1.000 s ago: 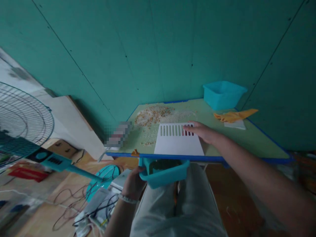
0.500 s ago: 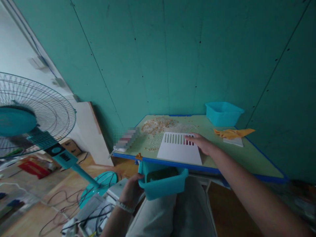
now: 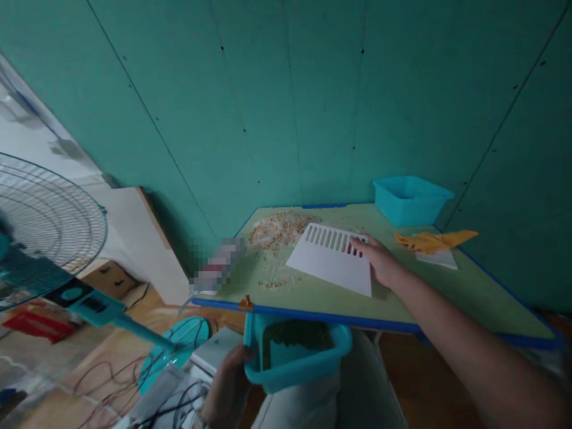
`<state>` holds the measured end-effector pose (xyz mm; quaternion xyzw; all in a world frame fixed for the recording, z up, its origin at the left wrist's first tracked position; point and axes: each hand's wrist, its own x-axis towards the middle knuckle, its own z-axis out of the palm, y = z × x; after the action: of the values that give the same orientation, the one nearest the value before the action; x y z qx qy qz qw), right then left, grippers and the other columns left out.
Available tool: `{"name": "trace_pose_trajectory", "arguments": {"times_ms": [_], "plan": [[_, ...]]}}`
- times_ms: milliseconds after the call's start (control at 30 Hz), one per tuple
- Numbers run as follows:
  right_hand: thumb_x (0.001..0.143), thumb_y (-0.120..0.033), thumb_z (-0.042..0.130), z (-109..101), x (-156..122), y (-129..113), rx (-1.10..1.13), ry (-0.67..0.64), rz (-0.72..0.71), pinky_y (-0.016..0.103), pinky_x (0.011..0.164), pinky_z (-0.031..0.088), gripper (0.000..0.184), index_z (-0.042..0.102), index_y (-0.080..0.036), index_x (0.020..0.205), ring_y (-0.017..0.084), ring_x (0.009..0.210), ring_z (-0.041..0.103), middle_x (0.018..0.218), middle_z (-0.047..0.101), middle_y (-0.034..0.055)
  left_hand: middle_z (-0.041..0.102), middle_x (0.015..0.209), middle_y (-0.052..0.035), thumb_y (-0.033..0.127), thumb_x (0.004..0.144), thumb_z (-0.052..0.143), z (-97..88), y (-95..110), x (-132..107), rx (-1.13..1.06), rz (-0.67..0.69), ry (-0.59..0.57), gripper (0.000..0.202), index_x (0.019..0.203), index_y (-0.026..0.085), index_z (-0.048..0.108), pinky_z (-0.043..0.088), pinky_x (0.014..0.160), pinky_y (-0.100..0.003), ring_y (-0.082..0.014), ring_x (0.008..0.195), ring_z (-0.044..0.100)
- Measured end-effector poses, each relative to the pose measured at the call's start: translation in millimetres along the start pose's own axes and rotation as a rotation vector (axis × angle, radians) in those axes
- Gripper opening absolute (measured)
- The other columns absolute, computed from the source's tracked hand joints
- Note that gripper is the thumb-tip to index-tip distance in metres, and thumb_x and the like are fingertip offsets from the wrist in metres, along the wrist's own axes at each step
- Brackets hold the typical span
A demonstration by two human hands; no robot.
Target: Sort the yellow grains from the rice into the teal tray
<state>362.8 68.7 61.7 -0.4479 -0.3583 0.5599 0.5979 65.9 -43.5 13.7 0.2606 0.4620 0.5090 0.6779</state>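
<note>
My right hand grips the right end of a white slotted plastic scraper, held at the tabletop. Its slots run along the far side, and the fingers show through some of them. Left of the scraper lies a spread pile of mixed grains, pale with orange-brown kernels, and a thinner scatter nearer the front edge. My left hand is closed on the left rim of a turquoise plastic tub below the table edge, over my lap. Something dark shows inside the tub, too unclear to name.
A second turquoise tub stands at the table's back right, near an orange cloth on a white pad. A blurred-out item lies at the left edge. On the floor at left stands a fan among cables.
The scraper has turned and shifted right, away from the grains, with my right hand on it. The tub in my left hand sits slightly lower and tips more toward view. The camera has shifted.
</note>
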Motion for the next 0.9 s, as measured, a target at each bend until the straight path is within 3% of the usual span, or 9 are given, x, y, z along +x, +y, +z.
{"name": "trace_pose_trajectory", "arguments": {"times_ms": [133,267,367,533,600,733,900], "plan": [[0.068,-0.031,0.067,5,3,2,0.004,0.042,-0.002,0.025,0.058,0.045,0.023,0.055,-0.022,0.085,0.013,0.061,0.06,0.068,0.064,-0.0038,0.074,0.069,-0.0026,0.02,0.059,0.067,-5.6,4,3,-0.02,-0.095,-0.061,0.021,0.079,0.019,0.072,0.051,0.068,-0.035,-0.0268,0.076,0.066],[0.067,-0.029,0.067,8,-3,0,-0.022,0.078,0.036,0.027,0.058,0.047,0.023,0.055,-0.024,0.086,0.014,0.06,0.061,0.069,0.065,-0.0033,0.073,0.066,-0.0029,0.021,0.053,0.07,-13.8,4,6,0.025,-0.247,-0.001,0.016,0.07,0.02,0.07,0.051,0.061,-0.037,-0.0276,0.067,0.066],[0.069,-0.029,0.065,7,-5,-3,-0.057,0.147,-0.021,0.032,0.06,0.05,0.022,0.054,-0.025,0.087,0.016,0.061,0.062,0.069,0.065,-0.0029,0.072,0.063,-0.0017,0.022,0.054,0.07,-24.9,-1,14,0.042,-0.313,0.016,0.018,0.073,0.022,0.07,0.051,0.056,-0.036,-0.026,0.061,0.066],[0.071,-0.027,0.063,6,-5,-9,-0.115,0.272,-0.071,0.036,0.067,0.052,0.018,0.054,-0.025,0.086,0.017,0.063,0.063,0.067,0.064,-0.0027,0.066,0.048,-0.0016,0.014,0.031,0.079,-37.8,-11,25,0.037,-0.468,-0.109,0.028,0.057,0.019,0.07,0.048,0.044,-0.033,-0.0253,0.047,0.061],[0.071,-0.025,0.061,7,-3,-13,-0.157,0.257,-0.062,0.036,0.067,0.052,0.017,0.055,-0.024,0.087,0.017,0.062,0.063,0.066,0.064,-0.0025,0.068,0.051,-0.0012,0.019,0.045,0.077,-35.5,-13,23,-0.019,-0.411,-0.019,0.026,0.07,0.021,0.073,0.05,0.049,-0.033,-0.0257,0.053,0.064],[0.073,-0.016,0.057,13,11,-26,-0.213,0.216,-0.093,0.036,0.065,0.052,0.014,0.056,-0.023,0.085,0.016,0.057,0.062,0.066,0.065,-0.003,0.071,0.059,-0.002,0.016,0.049,0.075,-26.3,-9,19,-0.108,-0.436,-0.068,0.021,0.068,0.023,0.073,0.052,0.06,-0.035,-0.0285,0.067,0.068],[0.076,-0.015,0.053,13,29,-25,-0.196,0.151,-0.159,0.032,0.064,0.053,0.012,0.057,-0.024,0.084,0.014,0.057,0.061,0.065,0.064,-0.004,0.075,0.069,-0.0043,0.015,0.053,0.073,-21.3,-7,23,-0.076,-0.435,-0.095,0.037,0.089,0.023,0.073,0.054,0.067,-0.038,-0.0307,0.078,0.068]]}}
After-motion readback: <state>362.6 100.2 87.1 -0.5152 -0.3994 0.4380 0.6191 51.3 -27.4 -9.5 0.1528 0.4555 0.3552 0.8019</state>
